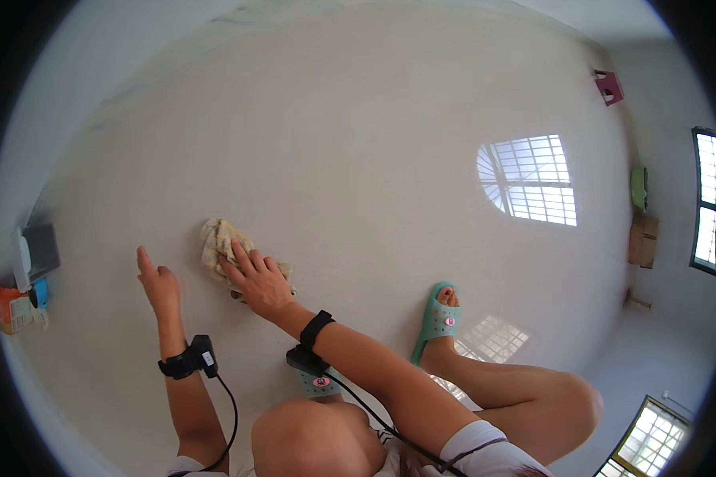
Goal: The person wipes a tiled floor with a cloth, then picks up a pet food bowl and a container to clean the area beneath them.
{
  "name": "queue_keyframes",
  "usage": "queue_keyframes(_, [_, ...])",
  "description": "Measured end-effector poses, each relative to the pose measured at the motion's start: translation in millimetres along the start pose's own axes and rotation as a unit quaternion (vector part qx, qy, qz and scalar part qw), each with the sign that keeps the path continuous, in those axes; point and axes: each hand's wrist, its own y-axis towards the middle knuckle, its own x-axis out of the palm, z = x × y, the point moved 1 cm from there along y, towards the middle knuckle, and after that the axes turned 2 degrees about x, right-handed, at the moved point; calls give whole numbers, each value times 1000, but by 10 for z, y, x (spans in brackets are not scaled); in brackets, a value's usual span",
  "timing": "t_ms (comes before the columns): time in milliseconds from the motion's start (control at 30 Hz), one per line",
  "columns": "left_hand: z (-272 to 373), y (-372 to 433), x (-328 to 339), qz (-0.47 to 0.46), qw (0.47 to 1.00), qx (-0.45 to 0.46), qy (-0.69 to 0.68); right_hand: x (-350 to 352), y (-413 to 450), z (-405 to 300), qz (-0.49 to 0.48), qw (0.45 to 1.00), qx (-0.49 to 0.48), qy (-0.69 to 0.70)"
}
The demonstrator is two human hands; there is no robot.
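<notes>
My right hand (pixel 259 280) lies palm down with spread fingers on a crumpled, patterned cream-and-yellow cloth (pixel 218 244) on the pale, glossy floor (pixel 346 179). The cloth bunches up beyond my fingertips, and part of it shows beside the hand. To the left of the cloth, my left hand (pixel 158 283) is held away from it, one finger extended, with nothing seen in it. Whether it touches the floor I cannot tell. Both wrists wear black straps with small cabled devices.
My feet wear green slippers (pixel 441 319). At the left wall are a dustpan-like grey item (pixel 42 250) and an orange package (pixel 12 307). Along the right wall stand a pink stool (pixel 608 87), a green basin (pixel 639 189) and a cardboard box (pixel 643 240). The floor reflects windows.
</notes>
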Motion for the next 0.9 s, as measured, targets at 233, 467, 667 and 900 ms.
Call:
queue_keyframes(233, [57, -24, -226, 16, 1000, -9, 21, -613, -262, 964, 168, 937, 292, -96])
queue_keyframes(467, [1452, 20, -430, 11, 992, 92, -87, -1593, -1623, 2238, 251, 733, 608, -171])
queue_keyframes(667, [1761, -11, -545, -23, 971, 194, -138, -939, -3573, 2052, 249, 367, 894, -58])
queue_keyframes(900, [2010, -214, -463, -94, 964, 219, -116, -699, -5427, 1545, 148, 224, 963, 12])
